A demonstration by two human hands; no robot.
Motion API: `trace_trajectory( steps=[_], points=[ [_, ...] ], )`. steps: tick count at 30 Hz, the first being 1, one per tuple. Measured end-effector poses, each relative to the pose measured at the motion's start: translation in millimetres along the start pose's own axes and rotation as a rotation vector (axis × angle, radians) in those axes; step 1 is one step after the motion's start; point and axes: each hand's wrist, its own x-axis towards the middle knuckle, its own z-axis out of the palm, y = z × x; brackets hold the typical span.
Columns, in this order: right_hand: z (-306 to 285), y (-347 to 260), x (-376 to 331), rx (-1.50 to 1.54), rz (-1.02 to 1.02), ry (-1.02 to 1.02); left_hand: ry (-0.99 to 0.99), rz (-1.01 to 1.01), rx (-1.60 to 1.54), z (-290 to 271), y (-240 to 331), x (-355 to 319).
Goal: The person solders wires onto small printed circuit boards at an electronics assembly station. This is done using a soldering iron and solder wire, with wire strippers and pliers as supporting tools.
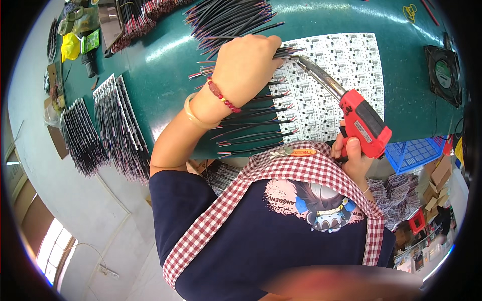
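Observation:
My left hand (247, 61) is closed around black cables (290, 51) at the upper left part of a white circuit board sheet (351, 70). Their bared ends stick out past the fingers on both sides. In my right hand (354, 150) is a red and black soldering gun (364, 118), gripped by its handle. Its metal tip reaches up and left to the sheet, close beside my left fingertips. Below my left hand, several black cables (256, 120) lie in a row, their right ends on the sheet's left edge.
A pile of black cables (228, 20) lies beyond my left hand on the green table (165, 60). Cabled board strips (118, 118) hang at the left edge. A black fan (443, 75) stands at far right, with a blue crate (414, 154) below the table's right front edge.

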Motion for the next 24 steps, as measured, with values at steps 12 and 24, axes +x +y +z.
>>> trace_trajectory(
  steps=[12,24],
  points=[
    [-2.0,-1.4,0.8,0.003,0.06,-0.094,0.119,-0.031,0.007,15.2,1.2,-7.7],
    [-1.0,1.6,-0.8,-0.014,0.025,-0.045,0.116,0.015,0.06,17.5,-0.2,-5.9]
  ],
)
